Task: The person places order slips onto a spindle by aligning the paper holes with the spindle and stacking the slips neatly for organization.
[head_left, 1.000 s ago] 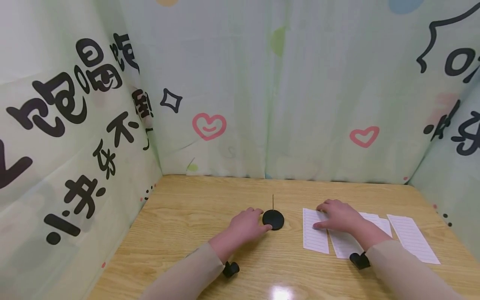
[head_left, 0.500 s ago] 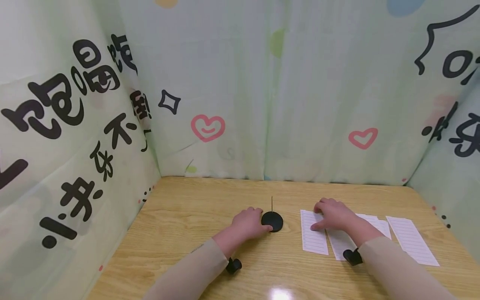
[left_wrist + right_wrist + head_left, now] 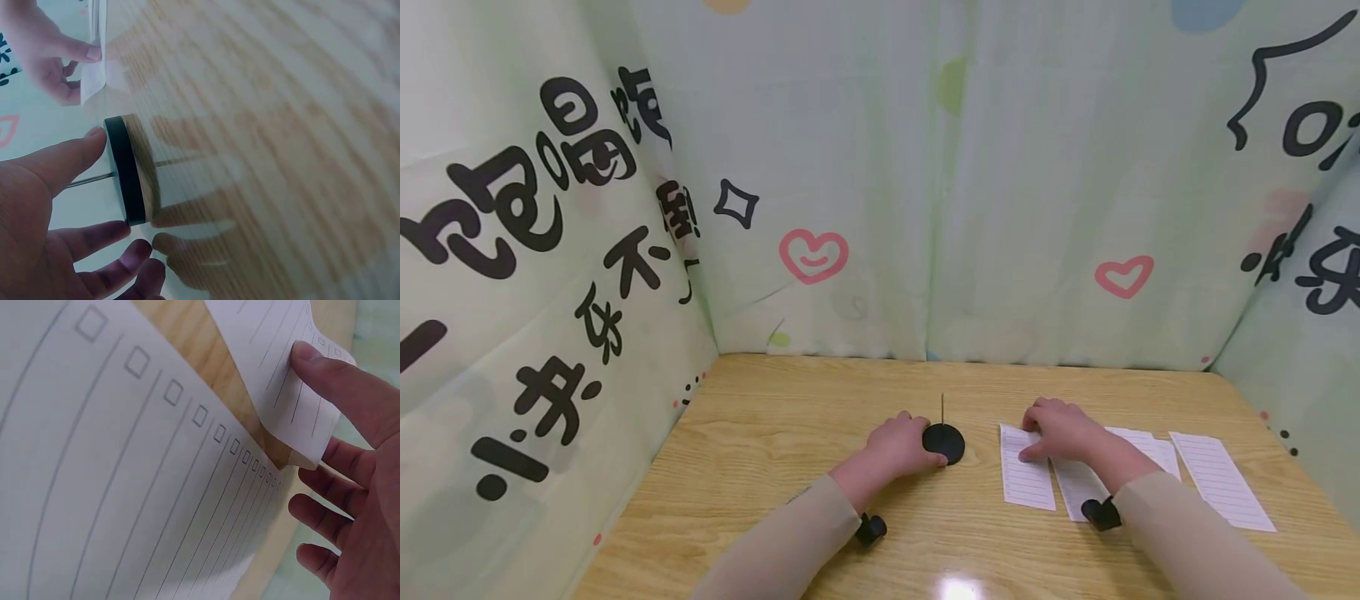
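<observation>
On the wooden table stands a paper spike point(image 3: 943, 444), a thin upright pin on a round black base. My left hand point(image 3: 898, 446) holds that base by its edge; in the left wrist view the thumb is at one side of the base point(image 3: 127, 172) and the fingers at the other. To the right, my right hand point(image 3: 1063, 429) pinches the far corner of the leftmost lined paper slip point(image 3: 1026, 482). In the right wrist view the slip's end point(image 3: 290, 394) bends upward, thumb on top and fingertips beneath.
Beside the held slip lies a second lined slip point(image 3: 1078, 485), partly under the right forearm. Another slip point(image 3: 1138, 433) shows behind that arm, and one more point(image 3: 1225, 483) lies farther right. A printed curtain point(image 3: 1015, 167) encloses the table's back and sides.
My right hand has shifted slightly left, and the slip's far end has come up off the table under its fingers. The left hand keeps its hold on the spike's base.
</observation>
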A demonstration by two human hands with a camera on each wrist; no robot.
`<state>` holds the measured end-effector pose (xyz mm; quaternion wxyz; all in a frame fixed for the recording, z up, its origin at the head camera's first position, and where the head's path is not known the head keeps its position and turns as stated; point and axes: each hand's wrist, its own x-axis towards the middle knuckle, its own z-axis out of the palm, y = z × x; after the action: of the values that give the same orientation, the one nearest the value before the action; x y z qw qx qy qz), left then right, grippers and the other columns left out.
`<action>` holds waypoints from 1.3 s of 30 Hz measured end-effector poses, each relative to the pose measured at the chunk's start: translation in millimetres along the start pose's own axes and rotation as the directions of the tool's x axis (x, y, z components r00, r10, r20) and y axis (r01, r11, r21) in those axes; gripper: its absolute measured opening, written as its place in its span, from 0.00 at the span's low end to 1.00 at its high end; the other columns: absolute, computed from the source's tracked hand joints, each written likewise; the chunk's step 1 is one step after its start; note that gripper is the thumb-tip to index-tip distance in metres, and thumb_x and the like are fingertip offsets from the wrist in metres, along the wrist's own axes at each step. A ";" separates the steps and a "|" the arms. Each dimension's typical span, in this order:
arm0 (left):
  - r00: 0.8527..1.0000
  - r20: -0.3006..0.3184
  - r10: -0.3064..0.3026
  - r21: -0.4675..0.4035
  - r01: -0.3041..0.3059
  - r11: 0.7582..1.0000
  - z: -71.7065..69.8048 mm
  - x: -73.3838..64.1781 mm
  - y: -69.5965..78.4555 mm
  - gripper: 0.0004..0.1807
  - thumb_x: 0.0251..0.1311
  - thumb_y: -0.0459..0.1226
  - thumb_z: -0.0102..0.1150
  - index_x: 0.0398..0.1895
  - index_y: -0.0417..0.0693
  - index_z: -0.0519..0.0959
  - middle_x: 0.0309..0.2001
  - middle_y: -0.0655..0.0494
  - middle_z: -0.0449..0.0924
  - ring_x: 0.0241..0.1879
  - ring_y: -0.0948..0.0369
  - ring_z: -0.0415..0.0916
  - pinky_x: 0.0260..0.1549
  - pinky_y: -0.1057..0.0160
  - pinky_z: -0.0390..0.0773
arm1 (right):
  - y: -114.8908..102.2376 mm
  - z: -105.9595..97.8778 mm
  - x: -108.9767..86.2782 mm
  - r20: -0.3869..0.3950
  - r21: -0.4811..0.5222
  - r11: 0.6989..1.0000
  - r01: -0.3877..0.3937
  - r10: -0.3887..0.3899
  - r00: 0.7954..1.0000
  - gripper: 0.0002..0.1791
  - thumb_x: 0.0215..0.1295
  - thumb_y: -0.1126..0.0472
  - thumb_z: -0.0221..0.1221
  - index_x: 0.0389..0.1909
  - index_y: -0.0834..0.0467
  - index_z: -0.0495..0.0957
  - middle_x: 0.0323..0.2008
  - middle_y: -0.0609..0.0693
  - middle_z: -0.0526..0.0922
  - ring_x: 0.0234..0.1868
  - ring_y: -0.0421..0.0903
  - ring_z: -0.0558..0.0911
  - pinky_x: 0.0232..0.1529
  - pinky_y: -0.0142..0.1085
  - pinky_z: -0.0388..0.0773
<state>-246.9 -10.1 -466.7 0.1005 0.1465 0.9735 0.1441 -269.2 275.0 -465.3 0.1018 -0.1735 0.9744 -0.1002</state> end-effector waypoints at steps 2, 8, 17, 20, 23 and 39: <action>1.000 0.000 -0.001 -0.003 0.001 1.000 0.5 0.6 0.1 0.37 0.54 0.59 0.68 0.63 0.52 0.76 0.51 0.50 0.75 0.50 0.51 0.75 0.46 0.53 0.76 | -2.0 0.1 -0.9 0.004 0.006 1.000 0.000 0.000 1.000 0.22 0.50 0.46 0.74 0.39 0.56 0.79 0.37 0.48 0.75 0.38 0.50 0.72 0.47 0.52 0.67; 1.000 0.002 -0.010 -0.009 0.010 1.000 2.4 2.7 0.4 0.36 0.54 0.59 0.69 0.63 0.53 0.76 0.51 0.50 0.75 0.50 0.51 0.75 0.46 0.53 0.76 | -7.5 0.6 -4.2 -0.007 0.073 0.997 0.017 -0.017 1.000 0.19 0.53 0.52 0.74 0.38 0.57 0.78 0.33 0.47 0.73 0.35 0.48 0.70 0.42 0.46 0.68; 1.000 -0.001 -0.019 -0.010 0.019 1.000 3.1 2.8 2.1 0.36 0.54 0.57 0.70 0.63 0.52 0.76 0.50 0.50 0.75 0.50 0.51 0.75 0.46 0.53 0.76 | -12.7 8.0 -4.4 0.005 0.233 0.972 -0.027 0.027 1.000 0.17 0.55 0.61 0.72 0.38 0.58 0.73 0.30 0.48 0.72 0.33 0.47 0.71 0.37 0.41 0.67; 1.000 -0.003 -0.016 -0.007 0.016 1.000 3.0 2.6 2.4 0.36 0.53 0.57 0.70 0.63 0.52 0.76 0.50 0.50 0.75 0.49 0.51 0.75 0.46 0.53 0.76 | -13.4 8.4 -5.5 0.008 0.255 0.966 -0.036 0.035 0.999 0.20 0.55 0.61 0.72 0.40 0.58 0.71 0.32 0.49 0.72 0.34 0.47 0.71 0.37 0.42 0.68; 1.000 -0.002 -0.015 -0.007 0.015 1.000 2.9 2.6 2.9 0.36 0.54 0.58 0.70 0.63 0.52 0.76 0.50 0.50 0.75 0.49 0.51 0.75 0.46 0.53 0.76 | -11.9 8.5 -6.7 0.009 0.271 0.962 -0.041 0.040 0.999 0.24 0.55 0.60 0.72 0.46 0.60 0.69 0.36 0.52 0.74 0.37 0.49 0.73 0.40 0.44 0.70; 1.000 -0.007 -0.026 -0.011 0.026 1.000 5.2 4.6 2.5 0.35 0.54 0.57 0.69 0.63 0.53 0.76 0.50 0.50 0.75 0.50 0.51 0.74 0.48 0.54 0.76 | -7.2 10.3 -8.5 -0.007 0.314 0.949 -0.011 0.014 1.000 0.31 0.58 0.59 0.70 0.60 0.65 0.71 0.53 0.64 0.77 0.54 0.61 0.76 0.55 0.56 0.70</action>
<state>-249.3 -5.1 -471.5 0.0996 0.1328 0.9748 0.1487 -256.7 269.8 -472.1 0.1244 -0.1484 0.9476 -0.2540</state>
